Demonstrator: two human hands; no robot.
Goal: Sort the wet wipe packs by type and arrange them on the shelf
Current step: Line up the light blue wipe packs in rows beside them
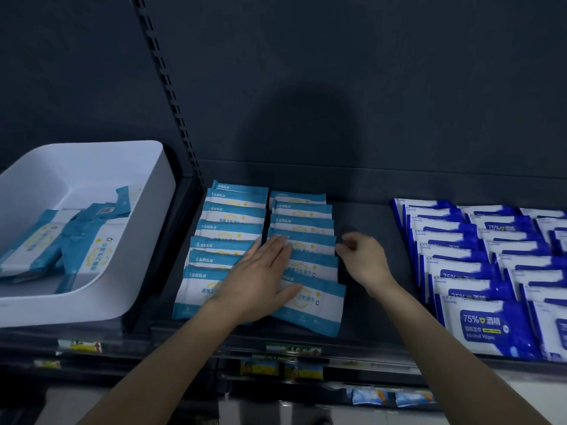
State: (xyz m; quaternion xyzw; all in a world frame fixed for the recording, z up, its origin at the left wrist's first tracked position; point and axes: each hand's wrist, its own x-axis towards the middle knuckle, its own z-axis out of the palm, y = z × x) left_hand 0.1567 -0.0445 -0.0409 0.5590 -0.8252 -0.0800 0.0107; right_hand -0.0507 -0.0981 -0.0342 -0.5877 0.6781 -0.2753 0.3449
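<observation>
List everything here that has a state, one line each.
White bin: partly filled, with loose teal packs lying inside.
Shelved teal packs: two overlapping rows, lying flat.
Dark blue packs: overlapping rows at the right, no hand on them.
Left hand: flat, fingers straight, resting across both teal rows.
Right hand: fingers curled at the right teal row's edge; grip unclear.
</observation>
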